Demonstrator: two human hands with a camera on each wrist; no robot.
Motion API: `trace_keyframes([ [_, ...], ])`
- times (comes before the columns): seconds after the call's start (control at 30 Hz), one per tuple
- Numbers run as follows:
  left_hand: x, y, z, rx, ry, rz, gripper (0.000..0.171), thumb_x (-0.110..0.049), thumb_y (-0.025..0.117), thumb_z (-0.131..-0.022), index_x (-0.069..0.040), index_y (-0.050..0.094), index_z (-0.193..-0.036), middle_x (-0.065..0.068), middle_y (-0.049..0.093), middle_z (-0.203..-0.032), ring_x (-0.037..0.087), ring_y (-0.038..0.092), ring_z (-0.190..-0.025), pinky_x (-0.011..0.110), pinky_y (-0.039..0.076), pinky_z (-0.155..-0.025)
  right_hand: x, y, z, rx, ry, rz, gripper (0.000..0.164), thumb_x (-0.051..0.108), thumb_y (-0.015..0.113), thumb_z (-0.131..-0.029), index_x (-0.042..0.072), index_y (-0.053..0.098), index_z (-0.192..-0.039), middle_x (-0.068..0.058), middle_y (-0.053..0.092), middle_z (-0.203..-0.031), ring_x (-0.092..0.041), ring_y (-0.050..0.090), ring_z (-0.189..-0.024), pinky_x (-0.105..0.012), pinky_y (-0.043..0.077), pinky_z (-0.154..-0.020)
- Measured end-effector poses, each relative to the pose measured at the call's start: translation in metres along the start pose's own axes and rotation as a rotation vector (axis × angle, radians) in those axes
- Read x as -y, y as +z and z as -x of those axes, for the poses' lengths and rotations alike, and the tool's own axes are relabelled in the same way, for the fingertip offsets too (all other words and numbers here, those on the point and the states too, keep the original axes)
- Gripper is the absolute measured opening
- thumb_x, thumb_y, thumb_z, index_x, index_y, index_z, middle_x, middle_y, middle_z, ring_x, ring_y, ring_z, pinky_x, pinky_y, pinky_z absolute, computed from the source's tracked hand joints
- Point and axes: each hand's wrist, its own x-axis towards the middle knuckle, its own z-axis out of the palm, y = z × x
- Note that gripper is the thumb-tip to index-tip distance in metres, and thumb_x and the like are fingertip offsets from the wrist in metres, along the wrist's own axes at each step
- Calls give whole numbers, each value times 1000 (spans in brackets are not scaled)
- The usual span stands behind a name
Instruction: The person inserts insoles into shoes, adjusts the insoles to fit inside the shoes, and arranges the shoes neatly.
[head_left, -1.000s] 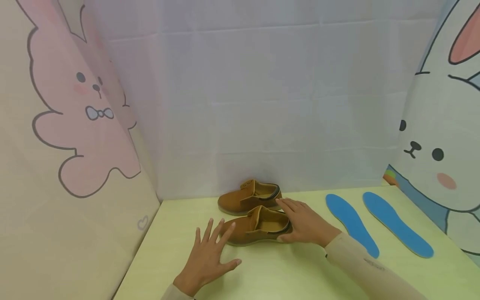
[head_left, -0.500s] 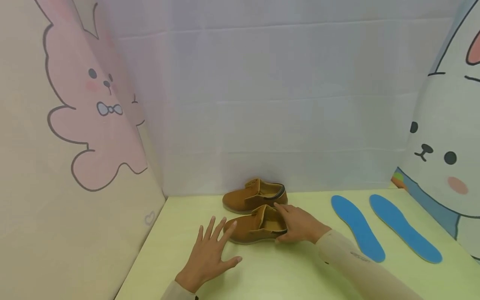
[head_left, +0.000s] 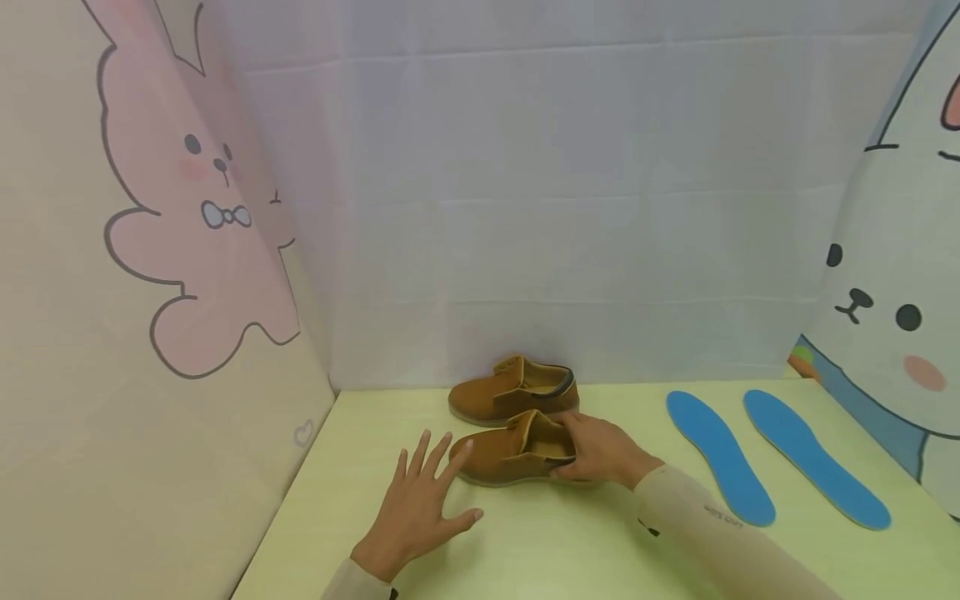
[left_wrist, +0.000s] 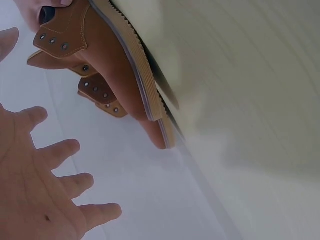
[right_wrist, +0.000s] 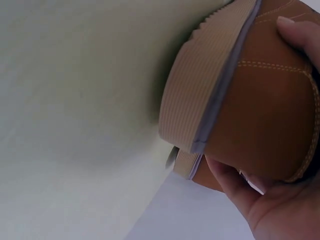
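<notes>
Two brown lace-less shoes stand side by side with toes to the left. My right hand (head_left: 604,450) grips the near shoe (head_left: 487,457) by its heel. In the right wrist view the heel (right_wrist: 265,115) shows between the thumb and the fingers of that hand (right_wrist: 285,215). My left hand (head_left: 416,512) is spread open in front of the near shoe's toe, holding nothing. The left wrist view shows its straight fingers apart from the shoe (left_wrist: 107,60) and the eyelets on its flaps. The far shoe (head_left: 480,400) stands just behind, partly hidden by the near one.
Two blue insoles (head_left: 720,458) lie on the pale yellow table (head_left: 375,425) to the right of my right hand. A white cloth wall (head_left: 570,208) rises directly behind the shoes. Rabbit-printed cloth (head_left: 247,283) hangs along both sides.
My right hand has closed in on the near shoe's heel and now grips it. The left hand has stayed almost still. The head view has shifted slightly to the left.
</notes>
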Motion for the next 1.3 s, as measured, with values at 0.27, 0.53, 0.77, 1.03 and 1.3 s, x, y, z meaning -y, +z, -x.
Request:
trace_keyframes([
  [0.27, -1, -3, -1, 6, -7, 14, 86, -77, 40, -81, -31, 16, -150, 6, 24, -152, 39, 11, -137, 64, 21, -101, 7, 3, 7, -33, 42, -27, 84, 62, 72, -66, 14, 46, -130, -3, 57, -122, -23, 58, -99, -41, 49, -81],
  [0.53, -2, -3, -5, 7, -7, 33, 84, -79, 36, -81, -34, 19, -149, 5, 25, -151, 36, 9, -138, 64, 22, -101, 13, 2, 22, -24, 91, -30, 76, 62, 73, -64, 17, 53, -122, 3, 59, -110, -17, 57, -90, -40, 49, -73],
  [0.77, -5, -1, -9, 7, 6, 32, 84, -80, 34, -81, -35, 16, -149, 4, 23, -152, 35, 9, -138, 63, 21, -102, 16, 0, 32, -12, 68, -29, 78, 65, 72, -64, 17, 52, -122, 5, 58, -106, -13, 56, -85, -37, 49, -68],
  [1.03, -22, -4, -25, -11, 94, 108, 78, -75, 33, -86, -31, 19, -149, 3, 21, -153, 33, 7, -139, 61, 20, -103, 17, 3, 35, -19, 36, 79, 89, 70, 69, -63, 12, 49, -128, 2, 57, -109, -15, 57, -84, -36, 49, -67],
  [1.3, -52, -10, -58, -76, 257, 191, 65, -62, 35, -94, -23, 32, -145, -4, 36, -145, 19, 26, -135, 45, 32, -103, 19, 0, 34, -7, 32, 117, 92, 71, 68, -62, 13, 48, -130, 0, 57, -111, -17, 58, -83, -37, 48, -68],
])
